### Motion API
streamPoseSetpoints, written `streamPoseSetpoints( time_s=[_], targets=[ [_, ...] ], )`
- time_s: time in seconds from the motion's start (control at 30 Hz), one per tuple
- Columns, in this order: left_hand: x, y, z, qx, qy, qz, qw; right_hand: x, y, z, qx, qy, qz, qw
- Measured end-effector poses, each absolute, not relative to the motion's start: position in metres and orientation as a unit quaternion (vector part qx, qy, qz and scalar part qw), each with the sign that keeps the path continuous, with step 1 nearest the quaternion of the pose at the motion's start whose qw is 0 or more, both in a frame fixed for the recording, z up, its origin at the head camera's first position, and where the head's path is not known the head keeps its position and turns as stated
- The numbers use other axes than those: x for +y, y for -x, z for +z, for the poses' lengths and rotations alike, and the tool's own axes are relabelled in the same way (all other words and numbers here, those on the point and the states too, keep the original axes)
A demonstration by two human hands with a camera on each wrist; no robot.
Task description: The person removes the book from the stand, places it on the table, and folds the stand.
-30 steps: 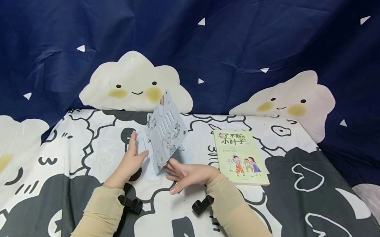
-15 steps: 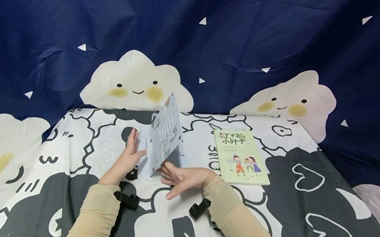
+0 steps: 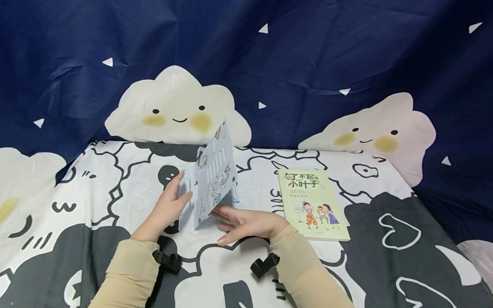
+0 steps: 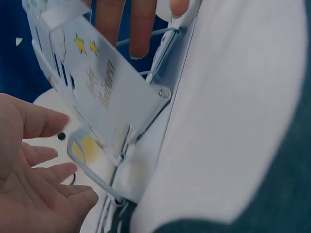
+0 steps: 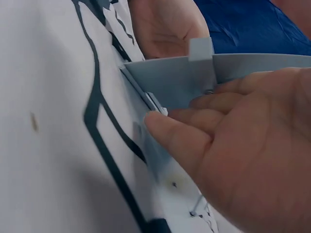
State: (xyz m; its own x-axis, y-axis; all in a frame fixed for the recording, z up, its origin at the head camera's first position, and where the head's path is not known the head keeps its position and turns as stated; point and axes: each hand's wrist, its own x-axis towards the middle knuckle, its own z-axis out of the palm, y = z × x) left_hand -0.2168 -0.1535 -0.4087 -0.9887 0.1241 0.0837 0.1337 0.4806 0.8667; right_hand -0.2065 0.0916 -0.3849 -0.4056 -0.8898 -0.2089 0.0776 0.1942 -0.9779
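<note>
A light blue book stand (image 3: 217,174) with unicorn prints, slots and wire supports stands on the cloth in the head view, its panel tilted up and turned side-on. At its left edge is my left hand (image 3: 167,208), fingers extended and thumb apart. The left wrist view shows this hand (image 4: 43,170) loosely spread near a wire loop of the stand (image 4: 112,92). My right hand (image 3: 248,222) lies low at the panel's near right corner, its fingertips partly hidden behind it. In the right wrist view, the right hand's fingers (image 5: 194,121) reach along the stand's panel (image 5: 160,77); contact is unclear.
A green book (image 3: 313,206) with cartoon figures lies flat right of the stand. Under everything is a black-and-white patterned cloth (image 3: 211,278). A dark blue curtain (image 3: 308,51) with clouds hangs behind.
The stand has turned slightly, so its panel shows more side-on. Both hands shifted a little left with it, then slightly back to the right. The green book stays put.
</note>
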Motion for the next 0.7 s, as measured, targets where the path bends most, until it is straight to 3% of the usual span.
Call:
streamPoseSetpoints(
  time_s=[0.27, 0.5, 0.7],
  targets=[
    [-0.138, 0.206, -0.391, -0.863, 0.088, -0.496, 0.042, 0.11, 0.212, -0.376, 0.659, 0.329, -0.521, 0.431],
    [-0.122, 0.197, -0.38, -0.847, 0.121, -0.513, 0.072, 0.131, 0.22, -0.37, 0.668, 0.353, -0.526, 0.391],
    [-0.105, 0.187, -0.371, -0.844, 0.139, -0.515, 0.062, 0.145, 0.226, -0.368, 0.705, 0.298, -0.541, 0.348]
  ],
)
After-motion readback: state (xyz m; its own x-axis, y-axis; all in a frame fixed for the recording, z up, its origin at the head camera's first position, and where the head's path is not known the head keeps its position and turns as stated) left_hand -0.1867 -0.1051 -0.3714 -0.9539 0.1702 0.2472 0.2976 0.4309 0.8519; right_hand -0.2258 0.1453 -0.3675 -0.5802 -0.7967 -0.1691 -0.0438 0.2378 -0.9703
